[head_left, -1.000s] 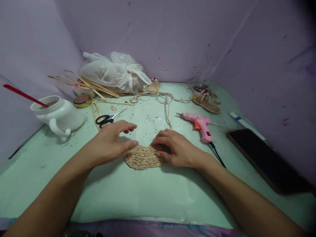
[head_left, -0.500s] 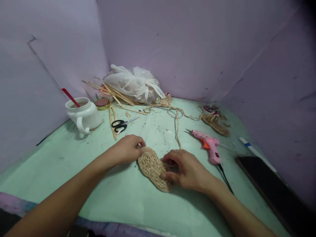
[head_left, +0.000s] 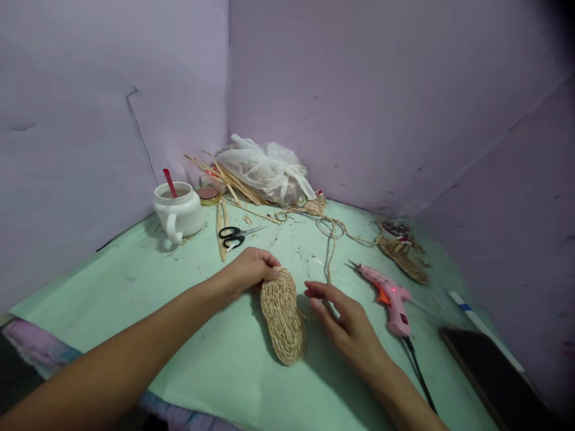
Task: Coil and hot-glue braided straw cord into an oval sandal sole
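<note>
A sole-shaped piece of coiled straw rope [head_left: 282, 317] lies tilted just above or on the green table cover. My left hand [head_left: 254, 270] pinches its upper end between thumb and fingers. To the right of the piece, my right hand [head_left: 344, 317] is apart from it, with thumb and forefinger spread. A thin pale strand seems to run from the piece's edge toward that hand. The braided rope [head_left: 330, 260] comes down from the back and disappears behind my right fingers. Beyond my right hand lies a pink glue gun [head_left: 390, 296] with a red light on.
Black-handled scissors [head_left: 233, 237] and straw strips [head_left: 221, 230] lie behind my left hand. A white mug [head_left: 179, 212] with a red-handled utensil stands at left. A tied plastic bag [head_left: 265, 170] rests at the back. A dark flat device [head_left: 487, 374] sits at right.
My right hand has come off the straw piece and moved slightly right, its fingers parting. The piece is now turned more upright in my left hand. The camera view has shifted left.
</note>
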Motion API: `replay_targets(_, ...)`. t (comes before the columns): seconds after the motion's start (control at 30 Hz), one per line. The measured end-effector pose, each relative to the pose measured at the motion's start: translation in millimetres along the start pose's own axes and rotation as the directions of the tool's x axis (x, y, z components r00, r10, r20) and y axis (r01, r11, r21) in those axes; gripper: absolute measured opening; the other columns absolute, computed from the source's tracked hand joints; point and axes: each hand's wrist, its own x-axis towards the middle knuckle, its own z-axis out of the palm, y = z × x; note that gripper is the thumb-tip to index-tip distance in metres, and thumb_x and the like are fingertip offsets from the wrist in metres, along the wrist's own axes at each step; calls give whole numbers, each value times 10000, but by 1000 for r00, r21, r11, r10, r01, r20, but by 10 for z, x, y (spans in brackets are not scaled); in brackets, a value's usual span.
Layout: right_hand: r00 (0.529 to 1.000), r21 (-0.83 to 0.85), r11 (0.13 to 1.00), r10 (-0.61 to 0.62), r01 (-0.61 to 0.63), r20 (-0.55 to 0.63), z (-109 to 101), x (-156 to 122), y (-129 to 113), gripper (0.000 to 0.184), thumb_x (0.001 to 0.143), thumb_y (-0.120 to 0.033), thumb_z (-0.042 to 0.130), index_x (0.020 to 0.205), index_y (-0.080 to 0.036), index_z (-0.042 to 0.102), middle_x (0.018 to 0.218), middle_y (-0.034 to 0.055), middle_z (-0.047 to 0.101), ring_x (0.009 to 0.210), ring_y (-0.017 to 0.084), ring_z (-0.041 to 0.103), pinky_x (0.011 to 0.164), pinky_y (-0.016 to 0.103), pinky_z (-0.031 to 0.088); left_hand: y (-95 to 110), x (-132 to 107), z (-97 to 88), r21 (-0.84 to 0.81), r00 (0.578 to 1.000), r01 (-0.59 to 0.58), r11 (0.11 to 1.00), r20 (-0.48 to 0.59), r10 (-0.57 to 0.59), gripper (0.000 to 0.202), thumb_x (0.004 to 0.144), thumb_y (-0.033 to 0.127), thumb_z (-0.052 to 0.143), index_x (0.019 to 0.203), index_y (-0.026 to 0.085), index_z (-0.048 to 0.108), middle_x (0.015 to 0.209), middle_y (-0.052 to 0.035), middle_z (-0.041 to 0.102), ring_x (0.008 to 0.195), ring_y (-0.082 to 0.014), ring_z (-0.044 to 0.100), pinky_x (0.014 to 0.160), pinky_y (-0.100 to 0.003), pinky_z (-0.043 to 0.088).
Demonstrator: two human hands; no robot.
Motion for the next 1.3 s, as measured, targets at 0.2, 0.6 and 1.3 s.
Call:
replay_targets(0.2, 999, 140, 990, 33, -30, -16, -42, 37, -5, 343, 854, -382, 461, 1101, -180, 586, 1024, 105, 677, 964, 251, 609, 866, 432, 435, 83, -56, -34, -133, 988, -151, 980, -2, 152, 107, 579, 198, 650, 650, 120, 642, 527, 11, 580, 500, -98, 477, 524, -239, 344)
replay_targets(0.6, 974, 530, 836, 215, -145, -72, 36, 46, -106, 229, 635, -324, 730, 805, -174, 695, 739, 37, 663, 713, 188, 581, 664, 289, 454, 98, -144, 133, -327, 946, -321, 889, -80, 313, 371, 619, 323, 719, 930, 133, 648, 768, -15, 624, 724, -139, 552, 702, -275, 422)
replay_targets(1.3, 939, 705, 702, 299, -95, -171, 67, 104, 50, 383, 638, -357, 751, 944, -156, 639, 877, 102, 689, 860, 232, 627, 788, 383, 486, -12, -172, 390, -350, 993, -69, 934, 62, 97, 342, 461, 313, 789, 689, 97, 654, 606, -30, 651, 588, -146, 559, 590, -272, 425)
